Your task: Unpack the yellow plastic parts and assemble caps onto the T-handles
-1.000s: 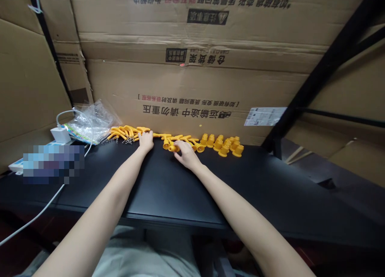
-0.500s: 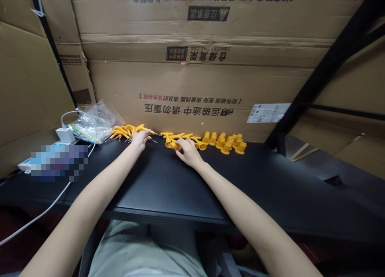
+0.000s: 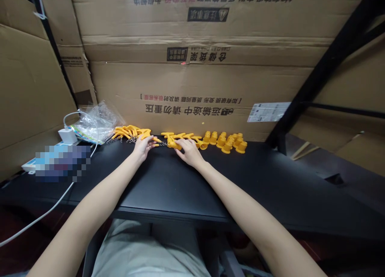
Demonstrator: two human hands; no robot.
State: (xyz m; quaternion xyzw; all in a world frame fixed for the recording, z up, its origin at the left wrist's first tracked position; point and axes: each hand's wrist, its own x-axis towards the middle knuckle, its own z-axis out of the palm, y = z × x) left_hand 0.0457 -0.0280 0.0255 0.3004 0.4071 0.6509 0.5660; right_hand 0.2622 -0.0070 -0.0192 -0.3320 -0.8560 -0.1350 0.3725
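Observation:
My left hand (image 3: pixel 142 147) is closed on a yellow plastic piece with a thin coiled metal end (image 3: pixel 163 143) that points toward my right hand. Behind that hand lies a pile of yellow curved pieces (image 3: pixel 124 131) with spiral metal tips. My right hand (image 3: pixel 189 152) is closed on a yellow part with a flared end (image 3: pixel 175 144), its fingers hiding much of it. Branching yellow pieces (image 3: pixel 186 135) are lined up just behind it. Several yellow flanged cups (image 3: pixel 227 145) stand to its right on the black table (image 3: pixel 168 184).
Cardboard panels (image 3: pixel 192 80) wall in the back and sides. At left are a clear plastic bag (image 3: pixel 100 118), a white charger (image 3: pixel 67 135) with a cable, a power strip (image 3: pixel 29 166) and a blurred-out object (image 3: pixel 63 163). A black metal post (image 3: pixel 319 68) slants at right.
My left hand has drawn back from the pile, bringing a yellow piece nearer to my right hand. The right hand stays almost in place.

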